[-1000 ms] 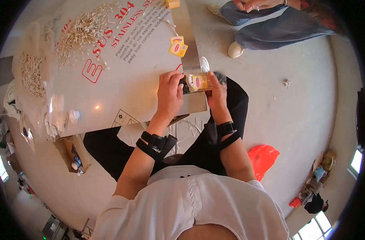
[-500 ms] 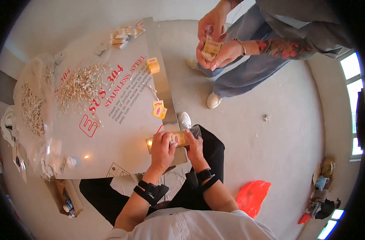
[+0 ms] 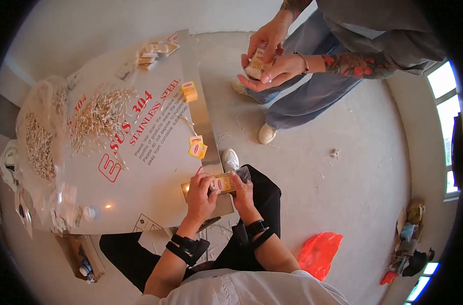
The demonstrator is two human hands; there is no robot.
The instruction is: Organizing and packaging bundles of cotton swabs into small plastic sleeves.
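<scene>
Both my hands hold a clear plastic packet of cotton swabs [image 3: 222, 183] with a yellow label card, just above the table's near right corner. My left hand [image 3: 201, 197] grips its left end, with fingers curled over the top. My right hand [image 3: 242, 191] pinches the right end, where the plastic is loose and crumpled. Beyond them, small yellow cards [image 3: 197, 147] lie by the table's right edge, with a stack of yellow cards [image 3: 189, 91] farther back. A heap of loose cotton swabs [image 3: 100, 118] covers the table's left half.
A large clear bag of swabs [image 3: 38, 147] stands at the table's left. Several filled packets [image 3: 152, 54] lie at the far end. Across from me, a co-worker's hands [image 3: 287, 65] hold another swab packet [image 3: 257, 65]. A red plastic bag [image 3: 320, 255] rests on the floor.
The view has shifted a little. My hands still grip the packet, with little change in their hold. The co-worker's packet has tilted, and one of their hands has opened somewhat.
</scene>
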